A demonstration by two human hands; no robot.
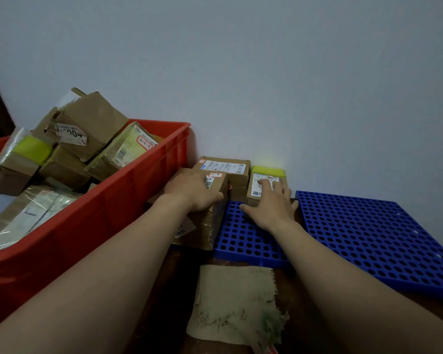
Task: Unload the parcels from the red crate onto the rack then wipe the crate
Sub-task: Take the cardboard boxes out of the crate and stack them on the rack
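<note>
Cardboard parcel [210, 221] half-hidden under left hand [193, 191].

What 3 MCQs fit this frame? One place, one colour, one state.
1. Where does the cloth lie?
A. in the red crate
B. in front of the blue rack
C. on a parcel

2. What colour is the rack?
A. blue
B. green
C. grey

3. What state is the red crate in?
A. emptied
B. still holding parcels
C. tipped over

Key: 1 B, it lies flat nearer the camera than the rack; 2 A, the perforated panels are blue; 3 B, several parcels are piled inside while the left hand and right hand rest on parcels at the rack.
</note>
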